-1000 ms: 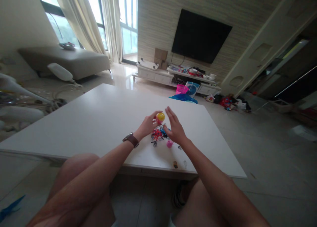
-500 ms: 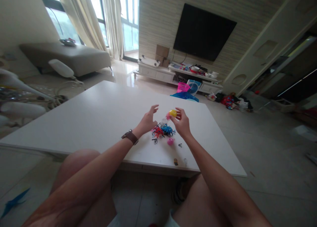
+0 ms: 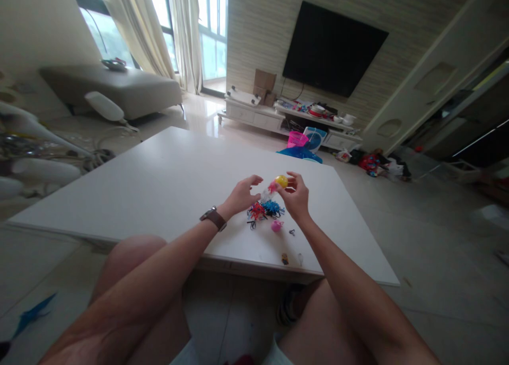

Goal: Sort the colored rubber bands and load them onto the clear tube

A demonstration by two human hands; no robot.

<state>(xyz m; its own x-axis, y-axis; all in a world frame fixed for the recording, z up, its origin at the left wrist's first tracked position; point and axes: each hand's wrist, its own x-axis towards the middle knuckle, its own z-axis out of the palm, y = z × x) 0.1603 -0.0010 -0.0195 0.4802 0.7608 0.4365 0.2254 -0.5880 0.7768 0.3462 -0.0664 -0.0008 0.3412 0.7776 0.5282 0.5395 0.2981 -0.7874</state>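
My right hand (image 3: pixel 296 195) is closed on a small round yellow item (image 3: pixel 281 181) with a pink part at its left side. A clear, see-through piece (image 3: pixel 269 193) hangs just below the pink part; I cannot tell whether it is joined to it. My left hand (image 3: pixel 243 193) is close by on the left, thumb and fingers apart, with nothing visibly gripped. Under the hands lies a heap of small strips, red ones (image 3: pixel 257 211) on the left and blue ones (image 3: pixel 272 208) on the right, with black ones among them. A pink round piece (image 3: pixel 276 225) sits in front of the heap.
The white table (image 3: pixel 191 168) extends far to the left. Near its front edge are a small brown-and-yellow figure (image 3: pixel 284 259) and a small clear piece (image 3: pixel 300 258). A little black item (image 3: pixel 291 232) lies near my right forearm. Beyond the table stands a pink basket (image 3: pixel 297 139).
My left hand has come slightly nearer the clear piece, its thumb and fingers still apart. My right hand keeps the yellow item. The whole view has shifted a little.
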